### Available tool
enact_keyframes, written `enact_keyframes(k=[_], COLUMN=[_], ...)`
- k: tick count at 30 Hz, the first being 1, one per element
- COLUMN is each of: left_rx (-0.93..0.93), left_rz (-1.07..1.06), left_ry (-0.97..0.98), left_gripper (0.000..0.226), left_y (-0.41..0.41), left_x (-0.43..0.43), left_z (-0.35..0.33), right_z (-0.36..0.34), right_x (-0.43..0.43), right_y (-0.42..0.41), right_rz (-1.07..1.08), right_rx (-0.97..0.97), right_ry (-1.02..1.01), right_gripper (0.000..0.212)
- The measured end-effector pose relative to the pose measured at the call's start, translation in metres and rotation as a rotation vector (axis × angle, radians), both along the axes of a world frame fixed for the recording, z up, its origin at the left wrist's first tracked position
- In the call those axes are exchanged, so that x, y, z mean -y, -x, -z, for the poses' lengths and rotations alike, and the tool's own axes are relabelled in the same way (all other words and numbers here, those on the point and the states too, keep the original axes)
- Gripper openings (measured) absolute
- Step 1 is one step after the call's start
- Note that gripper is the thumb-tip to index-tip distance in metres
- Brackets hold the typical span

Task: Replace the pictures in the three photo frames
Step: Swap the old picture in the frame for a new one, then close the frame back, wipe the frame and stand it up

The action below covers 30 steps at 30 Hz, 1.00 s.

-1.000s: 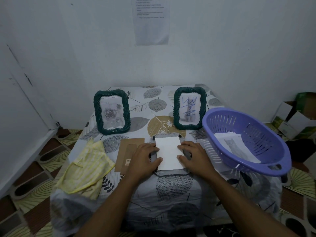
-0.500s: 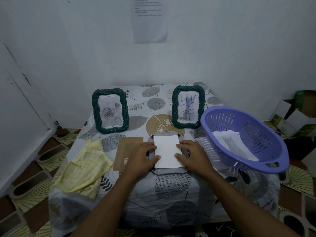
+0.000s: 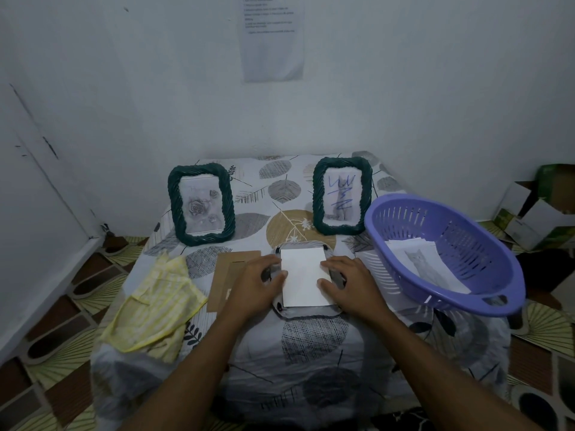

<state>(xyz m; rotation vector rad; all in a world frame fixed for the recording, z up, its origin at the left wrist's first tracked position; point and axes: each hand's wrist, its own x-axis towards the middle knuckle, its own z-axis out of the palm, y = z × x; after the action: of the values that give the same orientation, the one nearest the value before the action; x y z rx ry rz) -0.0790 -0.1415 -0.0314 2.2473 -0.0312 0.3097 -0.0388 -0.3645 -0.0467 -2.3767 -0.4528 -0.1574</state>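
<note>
Left hand and right hand press a white sheet onto the face-down frame on the table. Fingers of both lie flat, clasping nothing. Two frames stand behind.

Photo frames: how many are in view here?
3. One green frame stands back left, a second green frame back centre-right, and a third frame lies face down under white paper between both hands. None seems hidden.

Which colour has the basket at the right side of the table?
The basket is purple; the head view shows it.
</note>
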Motion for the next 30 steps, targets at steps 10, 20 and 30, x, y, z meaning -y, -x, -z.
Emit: enact_keyframes(k=[10, 20, 30], left_rx=[-0.087, -0.106, -0.16], left_rz=[-0.418, -0.509, -0.309], left_ry=[-0.415, 0.013, 0.128], left_gripper=[0.047, 0.031, 0.044], left_y=[0.003, -0.002, -0.025], left_x=[-0.042, -0.027, 0.055], left_z=[0.001, -0.025, -0.046], right_z=[0.0, -0.001, -0.039], right_x=[0.0, -0.001, -0.007], right_y=[0.003, 0.003, -0.011], right_rz=[0.01, 0.021, 0.063], right_rx=[0.036, 0.013, -0.01], right_ry=[-0.048, -0.081, -0.261], right_gripper=[0.036, 0.033, 0.022])
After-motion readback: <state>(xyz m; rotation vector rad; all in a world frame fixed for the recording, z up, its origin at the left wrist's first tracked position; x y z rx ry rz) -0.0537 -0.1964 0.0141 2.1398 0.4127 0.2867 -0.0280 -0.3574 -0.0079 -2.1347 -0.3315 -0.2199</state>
